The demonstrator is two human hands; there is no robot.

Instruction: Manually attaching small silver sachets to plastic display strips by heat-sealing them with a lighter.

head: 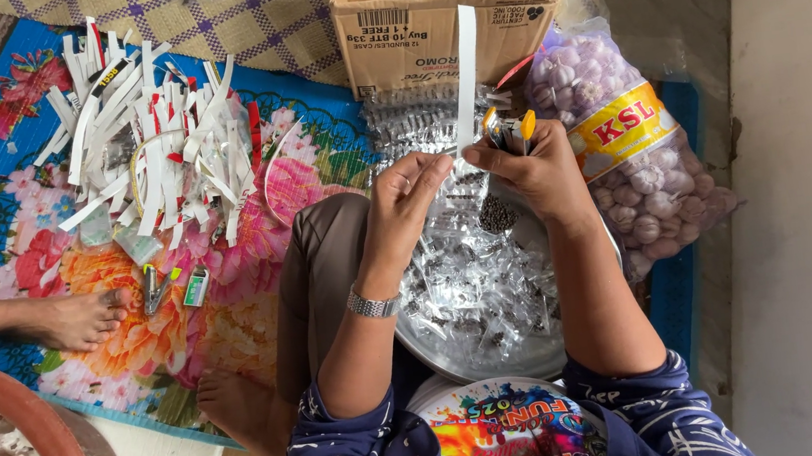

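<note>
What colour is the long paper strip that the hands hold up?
The paper strip is white, seen in the head view, its only view.

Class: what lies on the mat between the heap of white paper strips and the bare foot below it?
In the head view, a small stapler and a little green packet lie between the strips and the foot.

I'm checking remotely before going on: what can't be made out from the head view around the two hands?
- Left hand: fingertips pinch something too small to identify.
- Right hand: covers most of the yellow-handled tool; its kind is unclear.
- Metal tray: its contents show only as glare on clear small packets.
- Cardboard box: cut off by the top edge.
</note>
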